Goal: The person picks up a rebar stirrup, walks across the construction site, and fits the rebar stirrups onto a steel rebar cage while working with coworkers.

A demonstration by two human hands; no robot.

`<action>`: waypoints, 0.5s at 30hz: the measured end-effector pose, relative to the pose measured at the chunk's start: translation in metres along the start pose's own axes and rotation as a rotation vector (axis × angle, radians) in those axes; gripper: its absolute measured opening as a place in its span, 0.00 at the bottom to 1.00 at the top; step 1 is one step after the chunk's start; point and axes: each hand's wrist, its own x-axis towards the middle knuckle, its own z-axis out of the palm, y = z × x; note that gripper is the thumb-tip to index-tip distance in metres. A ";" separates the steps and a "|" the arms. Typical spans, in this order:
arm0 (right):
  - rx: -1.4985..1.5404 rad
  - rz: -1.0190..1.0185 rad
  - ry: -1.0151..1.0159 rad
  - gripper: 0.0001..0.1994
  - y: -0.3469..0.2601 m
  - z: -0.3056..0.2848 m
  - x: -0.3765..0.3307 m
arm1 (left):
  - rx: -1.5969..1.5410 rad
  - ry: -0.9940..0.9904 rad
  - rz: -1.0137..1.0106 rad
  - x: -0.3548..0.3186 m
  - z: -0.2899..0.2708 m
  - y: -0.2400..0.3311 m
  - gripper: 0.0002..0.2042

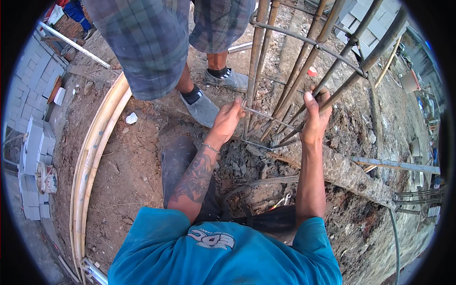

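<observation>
A cage of upright steel bars (308,61) rises in front of me, tied with square stirrups. My left hand (227,119) is closed in a pinch at the left corner of a thin steel stirrup (266,115), low on the cage. On the other side my right hand (316,116) is closed around the stirrup's right end, beside the bars, with its thumb pointing up. Its fingertips are partly hidden behind the thumb and bars. Another stirrup (256,143) sits lower, near the ground. Pincers (281,201) with a reddish handle lie by my leg.
Another person in plaid shorts (142,47) and grey shoes (202,108) stands just beyond the cage. Long bamboo strips (90,156) curve along the left. Grey blocks (34,156) and a bucket (46,178) are farther left. A concrete beam (342,173) crosses the soil at right.
</observation>
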 end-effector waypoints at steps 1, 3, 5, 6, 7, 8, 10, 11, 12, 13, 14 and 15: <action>0.004 0.001 0.006 0.27 0.001 -0.001 0.002 | -0.077 0.129 0.071 -0.004 -0.001 0.002 0.23; 0.006 -0.038 -0.009 0.28 0.004 -0.006 0.004 | -0.116 0.026 0.066 -0.014 0.015 0.031 0.29; -0.096 -0.036 -0.059 0.31 0.000 -0.004 0.004 | 0.082 0.016 0.222 -0.014 0.028 0.061 0.28; -0.172 -0.008 -0.078 0.32 0.001 -0.006 0.007 | 0.538 0.085 0.278 -0.015 0.031 0.072 0.27; -0.249 0.021 -0.096 0.33 0.003 -0.010 0.010 | 0.530 0.071 0.274 -0.015 0.030 0.073 0.27; -0.255 0.015 -0.147 0.35 -0.001 -0.010 0.011 | 0.603 0.084 0.205 -0.017 0.028 0.074 0.26; -0.284 0.028 -0.165 0.35 -0.004 -0.011 0.010 | 0.654 0.088 0.237 -0.017 0.029 0.069 0.25; -0.310 0.025 -0.170 0.35 -0.005 -0.011 0.011 | 0.651 0.082 0.239 -0.017 0.032 0.069 0.25; -0.313 0.023 -0.165 0.35 -0.002 -0.013 0.011 | 0.709 0.105 0.214 -0.018 0.036 0.070 0.24; -0.324 0.009 -0.159 0.35 0.003 -0.015 0.011 | 0.767 0.129 0.190 -0.019 0.039 0.070 0.23; -0.333 -0.007 -0.152 0.35 0.006 -0.016 0.012 | 0.766 0.123 0.193 -0.019 0.039 0.070 0.23; -0.336 -0.010 -0.146 0.35 0.007 -0.017 0.011 | 0.760 0.140 0.154 -0.019 0.038 0.069 0.22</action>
